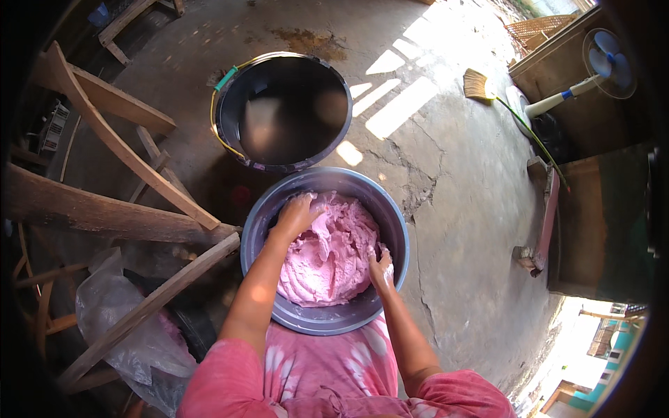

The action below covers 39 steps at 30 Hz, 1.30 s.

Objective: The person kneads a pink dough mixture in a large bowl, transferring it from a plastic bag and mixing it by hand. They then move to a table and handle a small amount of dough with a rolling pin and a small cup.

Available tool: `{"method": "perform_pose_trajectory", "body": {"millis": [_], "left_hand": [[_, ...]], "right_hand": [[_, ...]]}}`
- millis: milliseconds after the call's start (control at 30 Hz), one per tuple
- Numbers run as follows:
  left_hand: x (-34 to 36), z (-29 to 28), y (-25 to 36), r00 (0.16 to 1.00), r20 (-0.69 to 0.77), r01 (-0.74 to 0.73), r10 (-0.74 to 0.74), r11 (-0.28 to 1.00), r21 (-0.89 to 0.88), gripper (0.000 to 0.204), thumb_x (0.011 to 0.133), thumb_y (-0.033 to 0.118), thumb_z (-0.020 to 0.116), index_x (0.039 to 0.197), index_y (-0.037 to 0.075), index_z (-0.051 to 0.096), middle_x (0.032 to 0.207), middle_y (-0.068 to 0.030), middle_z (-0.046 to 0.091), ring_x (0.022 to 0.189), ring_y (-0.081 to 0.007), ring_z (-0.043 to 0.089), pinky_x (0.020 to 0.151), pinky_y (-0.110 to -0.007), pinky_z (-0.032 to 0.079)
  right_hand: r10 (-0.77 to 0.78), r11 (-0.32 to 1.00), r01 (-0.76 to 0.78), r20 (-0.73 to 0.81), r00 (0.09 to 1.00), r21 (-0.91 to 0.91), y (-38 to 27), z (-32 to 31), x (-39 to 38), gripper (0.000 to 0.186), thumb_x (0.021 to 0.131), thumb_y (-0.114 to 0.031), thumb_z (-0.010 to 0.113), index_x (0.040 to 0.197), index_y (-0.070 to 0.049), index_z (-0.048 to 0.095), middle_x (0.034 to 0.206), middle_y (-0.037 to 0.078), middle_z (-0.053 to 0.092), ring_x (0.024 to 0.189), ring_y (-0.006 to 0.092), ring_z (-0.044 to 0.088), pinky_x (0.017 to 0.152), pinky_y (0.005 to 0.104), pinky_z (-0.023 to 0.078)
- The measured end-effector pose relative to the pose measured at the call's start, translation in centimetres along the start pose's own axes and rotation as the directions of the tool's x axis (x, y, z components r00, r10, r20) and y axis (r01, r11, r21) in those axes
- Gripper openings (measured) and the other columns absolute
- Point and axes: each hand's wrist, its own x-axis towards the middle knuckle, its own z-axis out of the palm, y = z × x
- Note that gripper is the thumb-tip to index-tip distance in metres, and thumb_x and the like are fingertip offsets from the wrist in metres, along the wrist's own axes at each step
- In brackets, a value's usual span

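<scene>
A soft, pink dough-like mass (327, 268) with a ridged, torn surface fills much of a round grey-blue basin (259, 209), set low in front of my body. At the mass's upper left, my left hand (300, 214) has its fingers curled into the pink stuff, and their tips are partly hidden. My right hand (381, 268) lies against the right edge of the mass, by the basin wall. Its thumb and fingers look apart, and pale residue coats them. The basin's near rim rests against my pink-and-white patterned clothing (327, 366).
Just beyond the basin stands a black bucket (230, 104) with a yellow handle, holding dark liquid. Wooden beams (125, 216) and a clear plastic bag (115, 306) crowd the left. A broom (481, 85), a fan (610, 59) and a low wooden piece (547, 223) are at the right.
</scene>
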Motion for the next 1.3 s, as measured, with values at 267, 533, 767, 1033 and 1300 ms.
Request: {"method": "perform_pose_trajectory", "body": {"millis": [267,533,767,1033,1300], "left_hand": [[8.5,5.6,-4.0,0.957,0.189,0.241,-0.222,0.967,-0.086,0.067,0.091,0.053,0.052,0.136,0.004,0.046,0.143,-0.0189,0.043,0.135,-0.0331,0.038,0.11,-0.038,0.03],[-0.2,4.2,-0.1,0.936,0.21,0.303,-0.283,0.95,-0.069,0.063,0.091,0.055,0.049,0.117,-0.001,0.059,0.105,-0.0242,0.065,0.103,-0.0395,0.061,0.094,-0.041,0.044],[-18.1,0.1,2.3,0.877,0.465,-0.065,-0.118,0.931,0.358,0.086,0.076,0.059,0.066,0.128,-0.008,0.05,0.137,-0.0222,0.046,0.132,-0.0368,0.038,0.108,-0.048,0.03],[-12.2,6.2,0.0,0.962,0.21,-0.013,-0.174,0.74,0.673,0.03,0.08,0.02,0.057,0.102,0.003,0.065,0.115,-0.0141,0.061,0.117,-0.0313,0.052,0.087,-0.054,0.046],[-5.5,6.7,-2.4,0.976,0.14,0.073,-0.165,0.859,0.506,0.032,0.085,0.021,0.055,0.114,0.009,0.059,0.098,-0.0134,0.067,0.091,-0.029,0.066,0.077,-0.043,0.054]], "right_hand": [[0.118,0.768,-0.135,0.068,0.991,0.627,1.9,6.0,10.7,0.071,0.089,-0.048,0.051,0.139,0.001,0.041,0.142,0.019,0.042,0.131,0.0304,0.04,0.108,0.0376,0.031],[0.172,0.91,-0.285,0.352,0.92,0.301,1.8,2.6,9.6,0.065,0.088,-0.043,0.057,0.135,0.0,0.047,0.128,0.011,0.057,0.117,0.0228,0.053,0.1,0.0357,0.039],[-0.264,0.643,0.649,0.678,0.686,-0.406,0.3,2.5,-6.8,0.079,0.064,-0.049,0.075,0.124,-0.001,0.057,0.139,0.022,0.042,0.124,0.0388,0.044,0.1,0.0483,0.038],[-0.092,0.739,0.284,0.326,0.941,-0.611,2.0,12.1,-0.7,0.07,0.065,-0.04,0.076,0.12,-0.001,0.058,0.113,0.021,0.06,0.104,0.0316,0.059,0.085,0.0408,0.046],[-0.195,0.354,0.621,0.595,0.78,-0.699,0.8,12.9,9.0,0.049,0.072,-0.031,0.068,0.118,-0.016,0.063,0.115,0.015,0.064,0.105,0.0319,0.062,0.09,0.0414,0.05]]}}
